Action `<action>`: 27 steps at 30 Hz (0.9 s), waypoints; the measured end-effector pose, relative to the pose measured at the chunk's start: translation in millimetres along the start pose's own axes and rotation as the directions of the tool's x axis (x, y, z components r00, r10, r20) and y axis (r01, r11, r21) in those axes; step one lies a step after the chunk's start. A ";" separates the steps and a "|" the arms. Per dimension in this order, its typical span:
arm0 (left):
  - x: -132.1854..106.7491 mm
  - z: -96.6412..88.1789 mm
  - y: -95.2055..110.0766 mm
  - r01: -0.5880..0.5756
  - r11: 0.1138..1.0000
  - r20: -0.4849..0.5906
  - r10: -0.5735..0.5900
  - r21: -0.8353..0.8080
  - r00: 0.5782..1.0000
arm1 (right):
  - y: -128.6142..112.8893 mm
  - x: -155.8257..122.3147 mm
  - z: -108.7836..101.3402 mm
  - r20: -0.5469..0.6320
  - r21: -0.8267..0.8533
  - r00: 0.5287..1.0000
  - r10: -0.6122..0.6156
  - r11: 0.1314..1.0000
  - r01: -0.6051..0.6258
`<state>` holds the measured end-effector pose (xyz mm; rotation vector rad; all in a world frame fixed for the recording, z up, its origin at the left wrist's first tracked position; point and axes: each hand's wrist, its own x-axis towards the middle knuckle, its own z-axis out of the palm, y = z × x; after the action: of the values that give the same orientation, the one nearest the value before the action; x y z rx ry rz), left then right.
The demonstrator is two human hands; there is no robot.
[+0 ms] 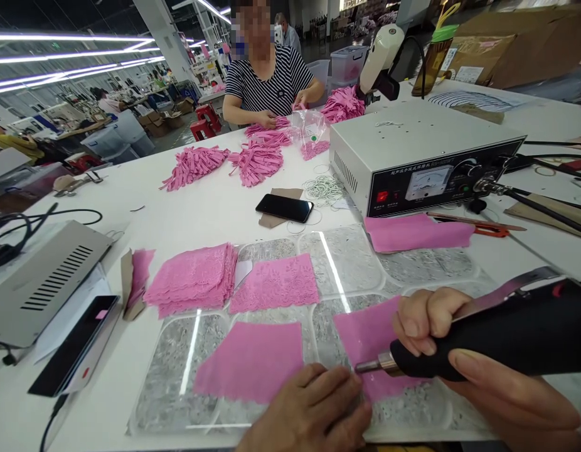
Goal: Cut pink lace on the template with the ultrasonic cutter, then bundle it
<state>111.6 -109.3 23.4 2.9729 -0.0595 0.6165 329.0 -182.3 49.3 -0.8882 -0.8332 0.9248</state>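
Note:
My right hand is wrapped round a black handheld ultrasonic welder with a metal lever on top. Its metal tip touches or nearly touches the left edge of a pink fabric piece. Close beside the tip, my left hand has its fingers bunched together at that edge; the fingertips partly hide the contact. Left of it, a plain pink piece with a slanted side lies flat. Above that are a pink lace piece and a stack of pink lace pieces.
A clear-topped mat lies under the fabric. Beyond it stand a control box, a phone, folded pink fabric and pink strip bundles. A co-worker in a striped shirt handles strips opposite. A grey box sits left.

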 end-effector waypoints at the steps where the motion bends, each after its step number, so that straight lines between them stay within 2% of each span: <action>1: 0.3 -0.4 -0.1 -0.001 1.000 0.003 0.001 -0.002 1.000 | -1.6 1.1 0.8 0.030 -0.008 0.999 -0.015 1.000 0.015; 3: 1.0 -0.2 -0.3 0.008 1.000 -0.020 -0.008 -0.016 1.000 | -4.7 3.1 0.5 0.042 -0.015 0.998 -0.041 0.999 0.041; 6: 2.3 2.6 -1.3 0.058 0.998 -0.098 -0.061 -0.024 0.993 | -7.5 6.6 -4.2 -0.137 -0.029 0.983 -0.126 0.992 0.123; 8: 2.9 6.1 -2.6 0.128 0.992 -0.110 -0.125 0.018 0.986 | -7.4 8.9 -7.8 -0.287 -0.064 0.936 -0.202 0.979 0.192; 10: 3.1 10.4 -4.2 0.199 0.977 -0.067 -0.194 0.076 0.979 | -5.6 10.2 -9.9 -0.365 -0.099 0.893 -0.264 0.965 0.244; 12: 2.9 14.7 -5.6 0.235 0.965 -0.018 -0.234 0.118 0.972 | -2.4 9.9 -10.4 -0.367 -0.118 0.881 -0.297 0.955 0.273; 16: 1.4 20.6 -7.0 0.228 0.963 0.032 -0.235 0.144 0.971 | 3.7 6.0 -10.6 -0.322 -0.125 0.901 -0.289 0.957 0.262; 27: -2.5 26.0 -7.0 0.242 0.958 0.038 -0.251 0.153 0.967 | 10.8 4.2 -18.1 -0.293 -0.111 0.911 -0.291 0.956 0.270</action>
<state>120.0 -105.2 -1.9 3.0666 0.3631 0.5246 343.3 -179.7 33.4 -0.9153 -0.7027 0.4920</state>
